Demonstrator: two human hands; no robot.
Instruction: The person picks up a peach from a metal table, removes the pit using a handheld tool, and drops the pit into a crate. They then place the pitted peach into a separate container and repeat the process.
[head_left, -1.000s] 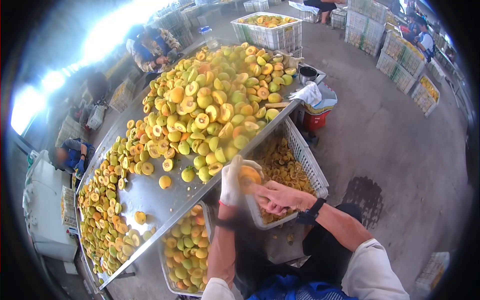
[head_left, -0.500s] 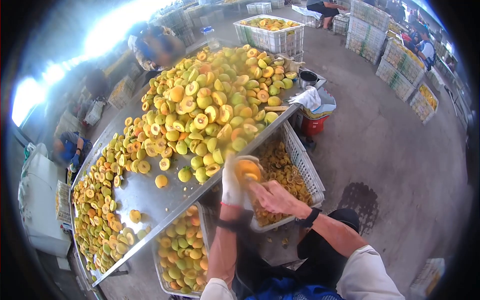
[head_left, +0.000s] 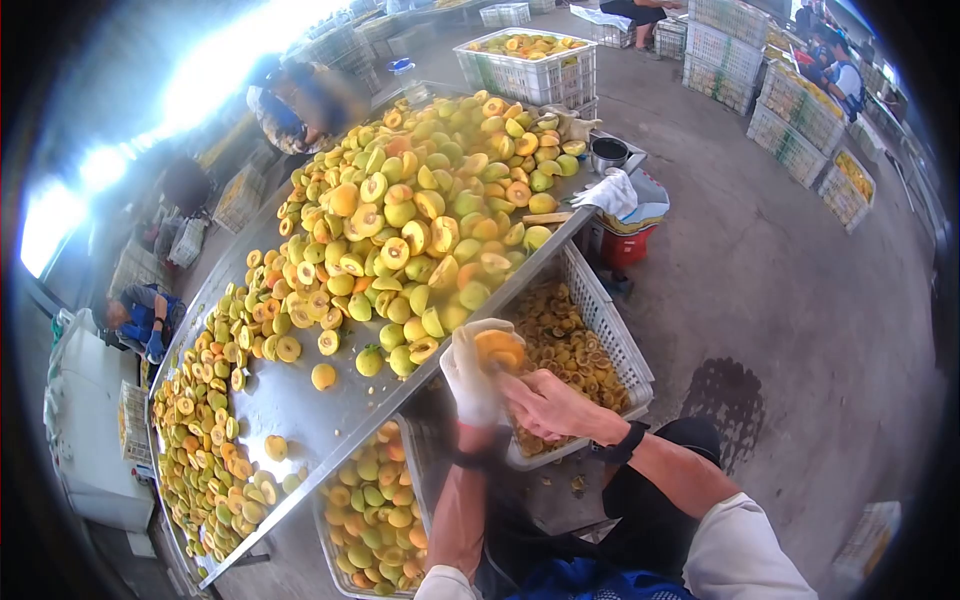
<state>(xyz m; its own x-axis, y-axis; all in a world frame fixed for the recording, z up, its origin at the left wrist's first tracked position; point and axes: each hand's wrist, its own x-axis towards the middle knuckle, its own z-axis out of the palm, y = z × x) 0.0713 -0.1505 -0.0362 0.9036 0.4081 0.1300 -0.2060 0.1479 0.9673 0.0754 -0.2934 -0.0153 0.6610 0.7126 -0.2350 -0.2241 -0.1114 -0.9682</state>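
Job looks mid-way, w/ lots left. Gloved L hand (head_left: pixel 470 380) is closed round an orange fruit half (head_left: pixel 499 350), held over the near edge of the metal table (head_left: pixel 330 405). Bare R hand (head_left: pixel 550 402) is at its cut side, fingers curled shut; can't tell if they grip a tool, too blurred. This pc. is prob. only part-worked, but the blur hides how far. Done so far, prob.: a crate (head_left: pixel 612 330) under the table edge holds a deep layer of small scraps, & a 2nd crate (head_left: pixel 420 470), on the L side, is well filled w/ fruit, prob. finished pcs. Left: a big heap of fruit (head_left: pixel 400 215) on the table, mostly cut halves, many w/ brown centres showing, plus a few loose pcs. near the edge.
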